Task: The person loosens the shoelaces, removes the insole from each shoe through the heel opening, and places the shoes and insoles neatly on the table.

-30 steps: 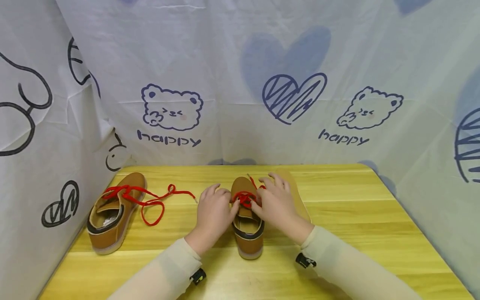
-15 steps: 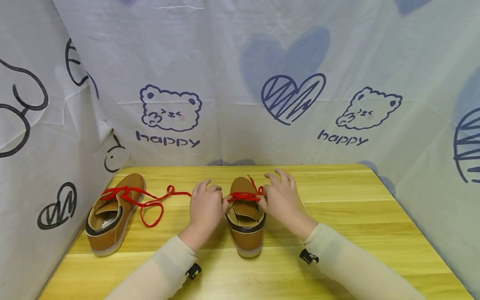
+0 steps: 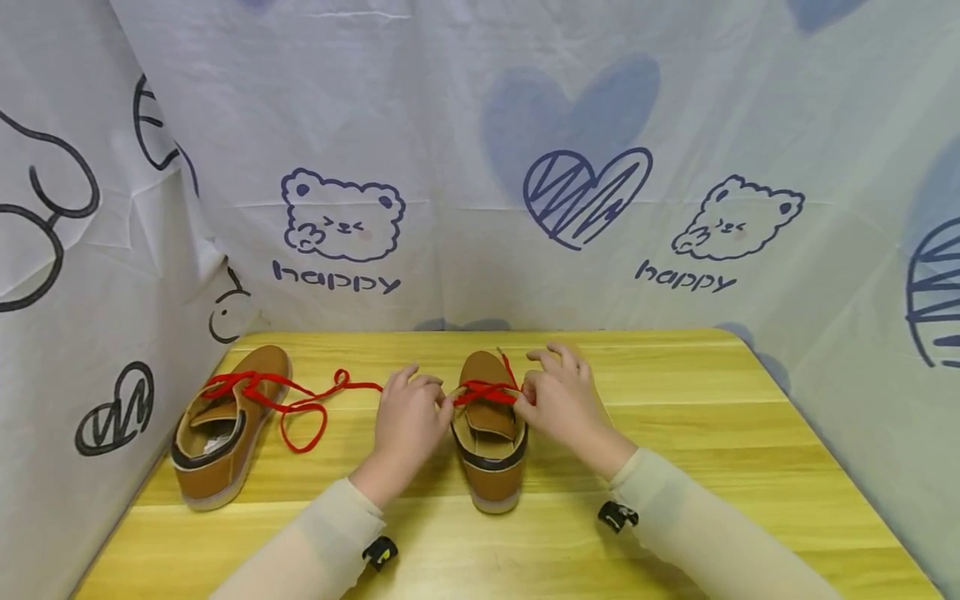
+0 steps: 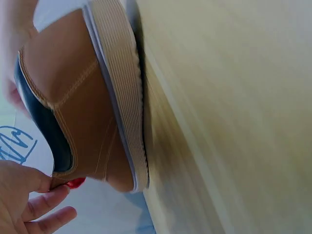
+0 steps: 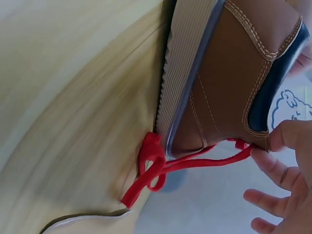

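Note:
A brown shoe [image 3: 491,479] with a dark collar and red laces [image 3: 487,392] stands on the table, toe pointing away. My left hand [image 3: 407,421] pinches the upper corner of its left lacing flap between thumb and index finger, as the left wrist view shows. On the opposite side, my right hand [image 3: 566,408] pinches the right flap's corner, its other fingers loose. The red laces cross between both hands over the tongue. From the right flap, one lace end hangs in a loop [image 5: 155,165] down to the table in the right wrist view.
A second brown shoe [image 3: 213,479] stands at the table's left, its long red lace [image 3: 303,407] trailing toward my left hand. A flat tan piece [image 5: 97,226] lies beyond my right hand, mostly hidden in the head view. A printed white cloth [image 3: 465,250] hangs behind the wooden table [image 3: 712,467].
Both hands have moved from the middle of the lacing out to the shoe's two flaps, drawing the flaps apart. The crossed red laces now stretch wider, and the shoe opening is wider.

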Action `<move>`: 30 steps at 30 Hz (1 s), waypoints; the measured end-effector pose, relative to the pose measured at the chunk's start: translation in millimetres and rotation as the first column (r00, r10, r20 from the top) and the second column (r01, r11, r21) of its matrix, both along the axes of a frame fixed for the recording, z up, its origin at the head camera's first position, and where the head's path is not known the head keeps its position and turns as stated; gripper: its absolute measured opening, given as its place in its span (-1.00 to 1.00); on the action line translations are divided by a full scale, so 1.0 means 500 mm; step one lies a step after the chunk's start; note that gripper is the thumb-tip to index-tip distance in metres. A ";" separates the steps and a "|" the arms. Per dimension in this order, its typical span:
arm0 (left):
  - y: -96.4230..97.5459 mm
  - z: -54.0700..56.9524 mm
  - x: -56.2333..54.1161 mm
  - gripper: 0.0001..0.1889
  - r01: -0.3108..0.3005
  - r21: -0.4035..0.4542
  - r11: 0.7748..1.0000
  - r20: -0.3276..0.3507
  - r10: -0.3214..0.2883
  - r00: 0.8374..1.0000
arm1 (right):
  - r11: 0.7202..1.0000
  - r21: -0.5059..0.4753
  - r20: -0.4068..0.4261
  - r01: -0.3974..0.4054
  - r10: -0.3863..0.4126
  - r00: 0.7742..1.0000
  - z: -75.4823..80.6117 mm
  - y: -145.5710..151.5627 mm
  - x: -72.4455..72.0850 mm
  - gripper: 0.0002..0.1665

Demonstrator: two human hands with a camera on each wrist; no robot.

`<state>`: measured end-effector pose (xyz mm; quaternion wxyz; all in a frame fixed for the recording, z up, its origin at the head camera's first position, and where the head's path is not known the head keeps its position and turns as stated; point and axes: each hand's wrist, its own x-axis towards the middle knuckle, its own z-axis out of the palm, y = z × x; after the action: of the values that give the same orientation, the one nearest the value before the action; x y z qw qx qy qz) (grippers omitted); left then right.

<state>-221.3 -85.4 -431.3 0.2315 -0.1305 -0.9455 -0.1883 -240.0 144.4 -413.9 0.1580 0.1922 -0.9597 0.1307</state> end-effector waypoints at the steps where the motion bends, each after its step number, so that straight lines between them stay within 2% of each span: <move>1: 0.004 0.001 0.001 -0.75 0.010 0.019 1.000 0.005 -0.010 1.000 | 1.000 -0.002 0.005 -0.004 0.004 1.000 0.001 -0.002 0.000 -0.56; 8: 0.018 0.001 0.005 -0.81 0.037 0.044 0.998 0.055 -0.039 0.998 | 0.999 0.028 -0.009 -0.039 0.040 0.999 -0.003 -0.009 0.004 -0.57; 12: 0.012 -0.001 0.016 -0.79 0.043 0.036 0.998 0.099 -0.046 0.994 | 0.999 0.007 -0.007 -0.051 0.051 0.999 -0.006 -0.009 0.010 -0.59; 16: 0.000 0.002 0.017 -0.76 0.052 0.053 0.997 0.102 -0.057 0.993 | 0.999 -0.017 0.020 -0.048 0.049 0.999 -0.003 -0.010 0.018 -0.62; 18: -0.004 0.006 0.005 -0.75 0.068 0.072 0.995 0.103 -0.075 0.992 | 0.998 -0.029 0.025 -0.048 0.049 0.998 0.001 -0.011 0.021 -0.64; 21: -0.007 0.012 -0.026 -0.69 0.123 0.112 0.986 0.124 -0.137 0.983 | 0.999 -0.037 0.022 -0.037 0.037 0.999 0.007 -0.011 0.027 -0.65; 25: -0.003 0.014 -0.070 -0.60 0.200 0.180 0.963 0.185 -0.233 0.955 | 1.000 -0.006 0.015 -0.022 0.022 1.000 0.007 -0.006 0.037 -0.66; 30: 0.002 0.001 -0.116 -0.55 0.245 0.233 0.941 0.253 -0.302 0.919 | 0.999 0.036 0.030 -0.017 0.016 0.999 -0.006 -0.003 0.045 -0.64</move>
<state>-279.3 -84.3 -430.6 0.0759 -0.2096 -0.9179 -0.3284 -217.3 142.7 -416.8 0.1393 0.2008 -0.9626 0.1173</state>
